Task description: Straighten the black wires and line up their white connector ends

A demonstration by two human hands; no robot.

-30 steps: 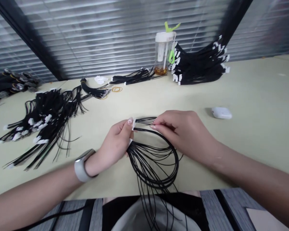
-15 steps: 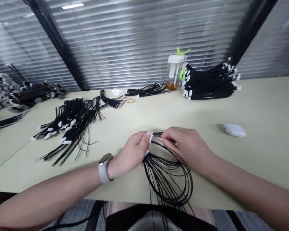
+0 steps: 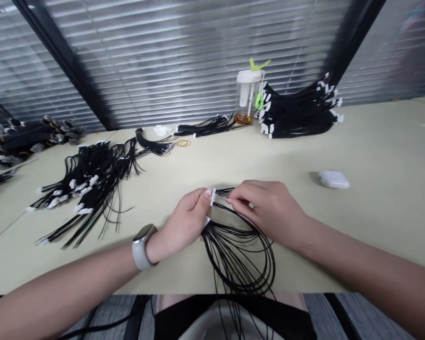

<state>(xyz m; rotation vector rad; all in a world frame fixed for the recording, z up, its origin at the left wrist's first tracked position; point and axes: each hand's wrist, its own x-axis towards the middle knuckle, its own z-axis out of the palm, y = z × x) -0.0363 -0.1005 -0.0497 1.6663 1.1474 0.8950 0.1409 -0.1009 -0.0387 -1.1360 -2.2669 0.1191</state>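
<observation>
My left hand (image 3: 188, 215) is closed on a wire harness, its thumb pressed on a white connector (image 3: 213, 197). A second white connector (image 3: 207, 222) of the same harness pokes out under the fingers. From both connectors black wires (image 3: 239, 257) loop to the right, and loose ends hang over the table's front edge. My right hand (image 3: 265, 205) pinches thin black wires just right of the upper connector. Which wires lie between thumb and forefinger is partly hidden by the fingers.
Black harnesses with white connectors (image 3: 88, 184) lie at left, with more bundles (image 3: 31, 137) beyond. A tea bottle (image 3: 246, 97) and a large harness stack (image 3: 299, 113) stand at the back. Rubber bands (image 3: 183, 143) lie mid-table; a white earbud case (image 3: 334, 179) sits at right.
The whole scene has shifted slightly left and up in the view as the head turned. Both hands keep their hold on the harness, with hardly any movement relative to each other.
</observation>
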